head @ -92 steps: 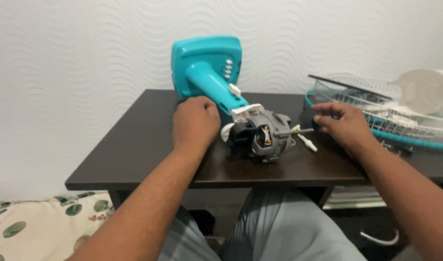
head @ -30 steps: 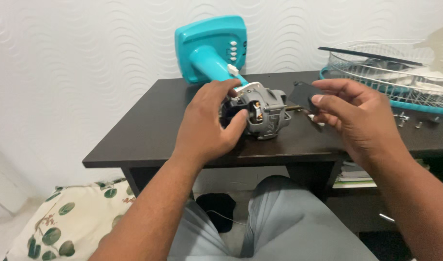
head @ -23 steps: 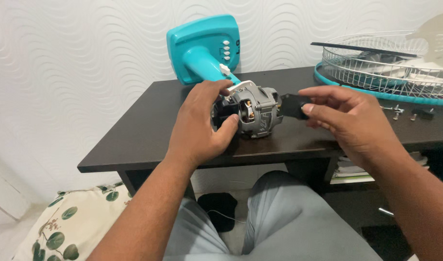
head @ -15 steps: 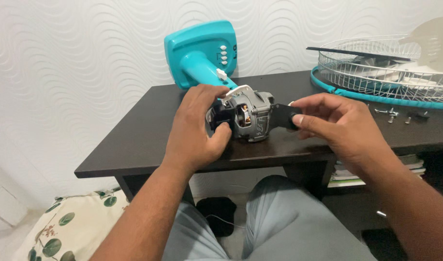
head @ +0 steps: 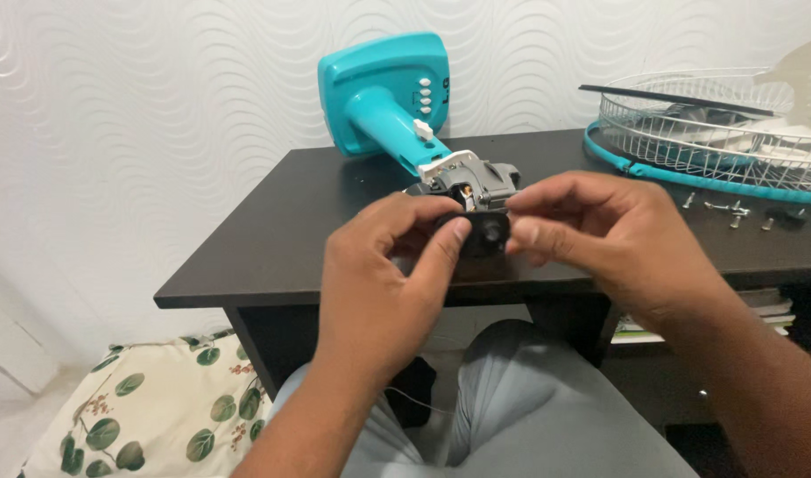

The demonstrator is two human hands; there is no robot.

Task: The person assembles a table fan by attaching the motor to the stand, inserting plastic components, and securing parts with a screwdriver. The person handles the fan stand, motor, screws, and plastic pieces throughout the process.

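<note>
Hands (head: 494, 239) hiding motor (head: 476, 181), teal base (head: 383, 84) behind, grille (head: 715, 133) rt, screws (head: 733, 212) nr

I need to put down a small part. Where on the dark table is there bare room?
The dark table is bare left of the teal fan stand, up to its left edge. The right end is crowded: wire fan guard and loose screws. Both hands fill the front middle.

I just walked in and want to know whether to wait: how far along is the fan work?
Done: the wire grille is off, and loose screws lie on the dark table. In hand: left hand and right hand together hold a small black part in front of the bare motor. Left: the motor is uncovered and the grille unmounted.
</note>
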